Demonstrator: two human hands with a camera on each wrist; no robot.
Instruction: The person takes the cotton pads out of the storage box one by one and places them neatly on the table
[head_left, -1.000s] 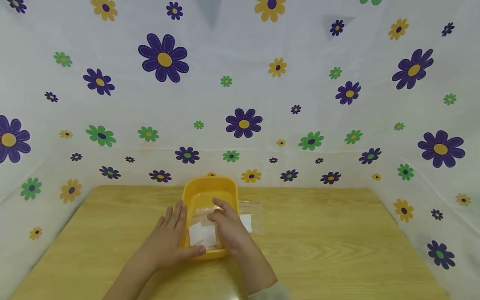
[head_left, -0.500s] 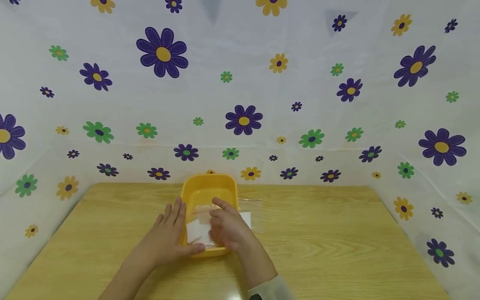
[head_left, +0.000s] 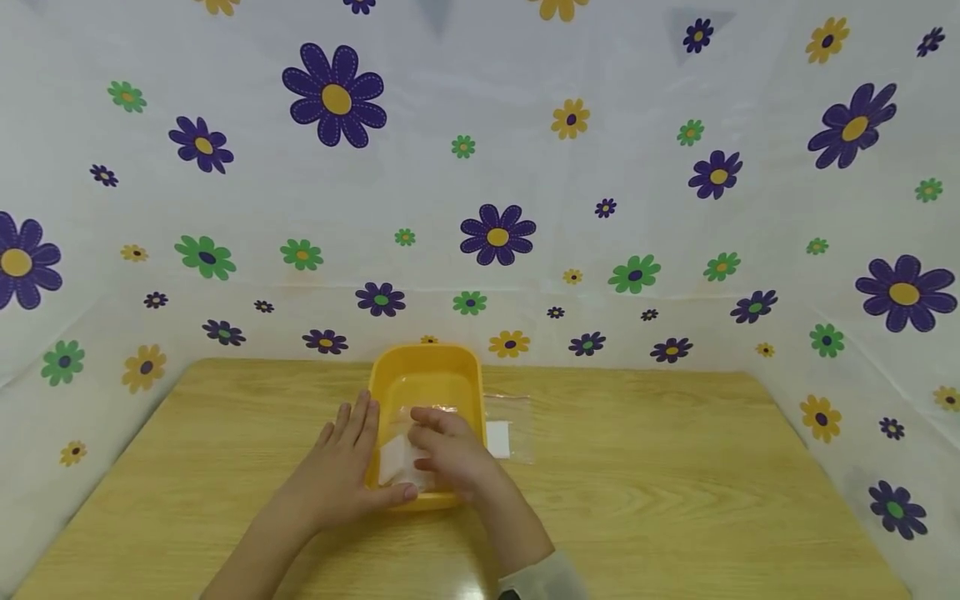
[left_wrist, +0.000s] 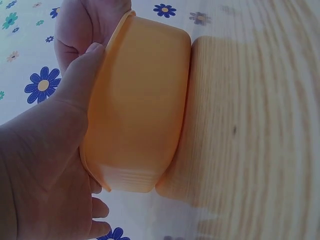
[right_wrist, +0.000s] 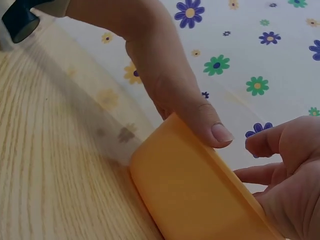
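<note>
A yellow plastic tray stands at the back of the table. My left hand lies along its left side with straight fingers, and its thumb rests over the near rim; the tray's outer wall fills the left wrist view. Inside the tray is clear plastic packaging with white pieces. My right hand reaches in over these with its fingers spread and slightly bent. In the right wrist view the right hand hangs at the rim, with no thing visible between its fingers.
Just right of the tray lies a flat clear bag with a white card in it. The wooden table is backed by a white flower-patterned sheet, which also covers both sides.
The right hand has shifted slightly left over the white pieces, and its fingers have changed their spread. The left hand stays at the tray's corner. The head view has tilted a little.
</note>
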